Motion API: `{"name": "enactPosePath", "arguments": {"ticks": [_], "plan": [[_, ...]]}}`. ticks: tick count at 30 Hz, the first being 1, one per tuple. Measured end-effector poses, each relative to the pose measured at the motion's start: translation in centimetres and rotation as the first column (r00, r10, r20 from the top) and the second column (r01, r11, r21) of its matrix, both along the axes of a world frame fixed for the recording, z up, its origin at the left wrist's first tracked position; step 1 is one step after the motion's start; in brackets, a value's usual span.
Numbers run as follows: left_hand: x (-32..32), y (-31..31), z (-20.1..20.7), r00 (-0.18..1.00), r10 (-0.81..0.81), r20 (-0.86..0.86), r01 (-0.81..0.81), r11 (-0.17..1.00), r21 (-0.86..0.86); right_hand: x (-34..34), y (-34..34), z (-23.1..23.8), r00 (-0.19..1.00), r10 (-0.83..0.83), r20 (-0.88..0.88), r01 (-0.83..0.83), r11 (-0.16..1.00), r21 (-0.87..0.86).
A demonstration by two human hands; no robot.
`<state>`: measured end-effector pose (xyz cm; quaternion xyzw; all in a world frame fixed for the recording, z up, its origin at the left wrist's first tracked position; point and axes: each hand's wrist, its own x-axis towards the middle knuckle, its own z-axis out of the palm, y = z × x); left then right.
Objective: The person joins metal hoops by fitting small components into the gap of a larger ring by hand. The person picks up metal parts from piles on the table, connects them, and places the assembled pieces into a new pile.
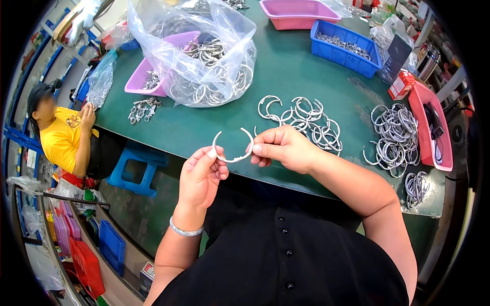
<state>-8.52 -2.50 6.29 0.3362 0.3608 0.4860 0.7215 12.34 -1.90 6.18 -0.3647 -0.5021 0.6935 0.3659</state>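
Between my two hands is a silver open-ended cuff bangle (236,159), its gap facing away from me. My left hand (200,176) pinches its left side between thumb and fingertips. On its right side, my right hand (286,149) has thumb and fingers closed on the metal. The bangle is held up near the front edge of the green table (214,120). Just beyond my right hand lies a loose spread of similar bangles (326,133). Farther right are a denser heap of bangles (395,135) and a small bundle of them (417,188).
A clear plastic bag (224,84) full of bangles stands at the back left, by a pink tray (133,84). Small metal parts (144,108) lie nearby. A blue bin (342,55) and a pink basket (421,115) stand right. A person in yellow (66,135) sits left, near a blue stool (137,166).
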Motion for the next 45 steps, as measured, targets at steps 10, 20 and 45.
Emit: {"name": "enactPosePath", "arguments": {"ticks": [10, 20, 45], "plan": [[0.4, -0.1, -0.3, 0.999, 0.000, -0.045, 0.002, 1.000, 0.030, -0.2, -0.3, 0.1, 0.994, -0.098, 0.046, 0.096, 0.994, 0.048], [0.6, 0.0, -1.7, 0.996, -0.089, 0.006, 0.089, 0.995, 0.053, -1.3, -2.0, 1.2, 0.914, -0.352, 0.199, 0.010, 0.511, 0.860], [0.9, -0.6, -1.1, 0.996, 0.083, 0.024, -0.087, 0.939, 0.333, -0.5, -1.6, 1.3, 0.854, -0.465, 0.235, -0.004, 0.445, 0.895]]}}
